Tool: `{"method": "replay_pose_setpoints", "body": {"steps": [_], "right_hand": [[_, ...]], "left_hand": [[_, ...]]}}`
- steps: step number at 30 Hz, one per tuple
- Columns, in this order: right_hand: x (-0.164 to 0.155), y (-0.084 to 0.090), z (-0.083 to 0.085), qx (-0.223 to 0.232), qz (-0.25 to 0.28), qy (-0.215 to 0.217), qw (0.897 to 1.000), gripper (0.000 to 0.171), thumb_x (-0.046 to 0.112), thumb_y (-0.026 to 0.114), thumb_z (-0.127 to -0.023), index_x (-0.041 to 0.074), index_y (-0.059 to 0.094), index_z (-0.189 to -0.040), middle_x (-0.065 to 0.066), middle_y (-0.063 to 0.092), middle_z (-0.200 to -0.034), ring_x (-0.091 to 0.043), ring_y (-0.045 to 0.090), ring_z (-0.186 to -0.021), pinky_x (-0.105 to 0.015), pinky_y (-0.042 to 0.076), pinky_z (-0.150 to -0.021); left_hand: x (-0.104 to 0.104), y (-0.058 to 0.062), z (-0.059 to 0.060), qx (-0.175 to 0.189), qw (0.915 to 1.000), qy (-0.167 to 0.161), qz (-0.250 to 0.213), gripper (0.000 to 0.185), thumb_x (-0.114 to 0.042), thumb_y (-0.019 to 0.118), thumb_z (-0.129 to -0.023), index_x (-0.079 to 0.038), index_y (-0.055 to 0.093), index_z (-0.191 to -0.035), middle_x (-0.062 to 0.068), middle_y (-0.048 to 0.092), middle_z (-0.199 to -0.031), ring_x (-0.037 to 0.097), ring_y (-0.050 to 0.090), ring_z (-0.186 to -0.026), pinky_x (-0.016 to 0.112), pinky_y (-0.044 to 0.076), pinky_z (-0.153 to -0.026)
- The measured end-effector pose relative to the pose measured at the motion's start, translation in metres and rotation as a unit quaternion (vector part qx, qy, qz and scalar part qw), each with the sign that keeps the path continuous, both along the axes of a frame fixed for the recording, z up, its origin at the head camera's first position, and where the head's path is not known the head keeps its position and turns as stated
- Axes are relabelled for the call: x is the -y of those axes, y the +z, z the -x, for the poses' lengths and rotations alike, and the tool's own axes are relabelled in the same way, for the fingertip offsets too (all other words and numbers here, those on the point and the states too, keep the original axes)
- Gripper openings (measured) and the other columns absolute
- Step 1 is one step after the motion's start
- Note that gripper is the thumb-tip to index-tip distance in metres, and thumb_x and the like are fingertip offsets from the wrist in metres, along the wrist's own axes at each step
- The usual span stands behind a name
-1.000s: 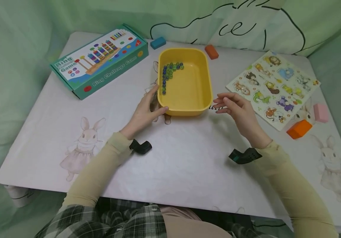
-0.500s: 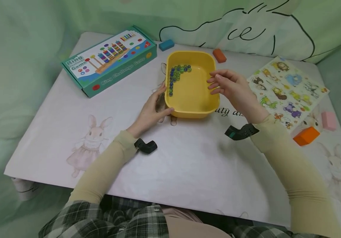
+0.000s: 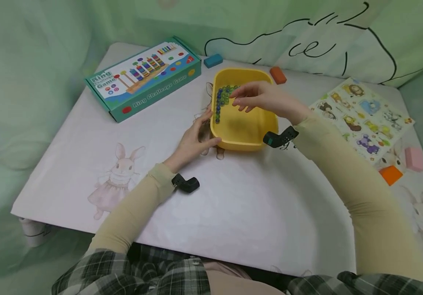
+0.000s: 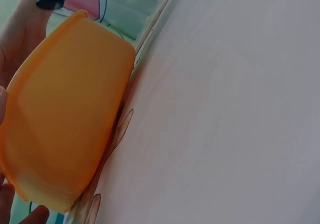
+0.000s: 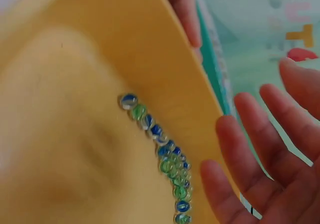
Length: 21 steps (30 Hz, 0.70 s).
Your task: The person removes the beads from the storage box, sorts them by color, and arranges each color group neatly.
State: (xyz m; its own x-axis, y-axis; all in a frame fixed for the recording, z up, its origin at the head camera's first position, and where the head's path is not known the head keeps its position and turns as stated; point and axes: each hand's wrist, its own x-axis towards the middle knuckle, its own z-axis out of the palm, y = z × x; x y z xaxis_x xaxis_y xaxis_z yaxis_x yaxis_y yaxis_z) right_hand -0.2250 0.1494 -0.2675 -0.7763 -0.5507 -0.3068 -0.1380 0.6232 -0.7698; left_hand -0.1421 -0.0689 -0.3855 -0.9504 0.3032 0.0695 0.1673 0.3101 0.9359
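A yellow plastic tub (image 3: 246,130) stands on the table, with green and blue glass marbles (image 3: 220,102) bunched along its left wall and far left corner. My left hand (image 3: 191,143) holds the tub's near left corner, thumb at the front rim and fingers along the left side. Over the inside of the tub hovers my right hand (image 3: 259,98), its fingers spread and loosely bent, holding nothing. It hides part of the marbles in the head view. The right wrist view shows these marbles (image 5: 172,164) in a row widening to a cluster against the wall.
A green ring game box (image 3: 145,78) lies at the back left, a blue block (image 3: 213,60) beside it. A red-orange block (image 3: 278,75) sits behind the tub. To the right are an animal puzzle board (image 3: 366,119), an orange block (image 3: 391,175) and a pink block (image 3: 414,159).
My right hand has moved from beside the tub's right rim, up and leftward, to above the tub's inside. My left hand keeps its place on the tub. The head view has shifted slightly.
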Motion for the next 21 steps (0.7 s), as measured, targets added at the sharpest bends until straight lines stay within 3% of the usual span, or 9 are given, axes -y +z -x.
{"method": "replay_pose_setpoints", "body": {"steps": [5,9,16,21], "right_hand": [[0.014,-0.009,0.019,-0.029,-0.104,0.082,0.991,0.038,0.027,0.056,-0.092,0.006,0.057,-0.123,-0.014,0.060,-0.110,-0.026,0.055,-0.096,-0.031,0.049,-0.083],[0.025,-0.017,0.028,-0.051,-0.160,0.120,0.978,0.033,0.021,0.059,-0.091,0.008,0.059,-0.120,-0.012,0.060,-0.101,-0.024,0.053,-0.090,-0.030,0.047,-0.077],[0.042,-0.033,0.032,-0.033,-0.206,0.133,0.969,0.034,0.020,0.061,-0.089,0.011,0.058,-0.122,-0.011,0.056,-0.105,-0.023,0.047,-0.095,-0.032,0.042,-0.083],[0.047,-0.042,0.032,-0.050,-0.214,0.130,0.967,0.031,0.017,0.062,-0.088,0.011,0.061,-0.119,-0.012,0.058,-0.103,-0.024,0.047,-0.096,-0.033,0.041,-0.086]], "left_hand": [[-0.001,0.000,0.000,-0.005,1.0000,-0.003,-0.001,0.075,-0.038,0.067,-0.083,-0.026,0.026,-0.145,-0.022,0.016,-0.151,0.003,0.018,-0.139,0.032,0.019,-0.115],[-0.001,0.001,0.001,-0.017,0.9998,0.000,0.003,0.076,-0.039,0.067,-0.083,-0.026,0.026,-0.145,-0.020,0.016,-0.152,0.003,0.016,-0.139,0.032,0.018,-0.116],[0.001,-0.002,0.001,-0.003,1.0000,0.006,-0.002,0.077,-0.037,0.068,-0.082,-0.028,0.026,-0.145,-0.019,0.020,-0.151,0.003,0.016,-0.139,0.033,0.018,-0.115],[0.001,-0.005,0.002,-0.014,0.9999,0.004,-0.009,0.078,-0.034,0.069,-0.082,-0.025,0.026,-0.146,-0.013,0.021,-0.152,0.006,0.018,-0.139,0.032,0.021,-0.115]]}}
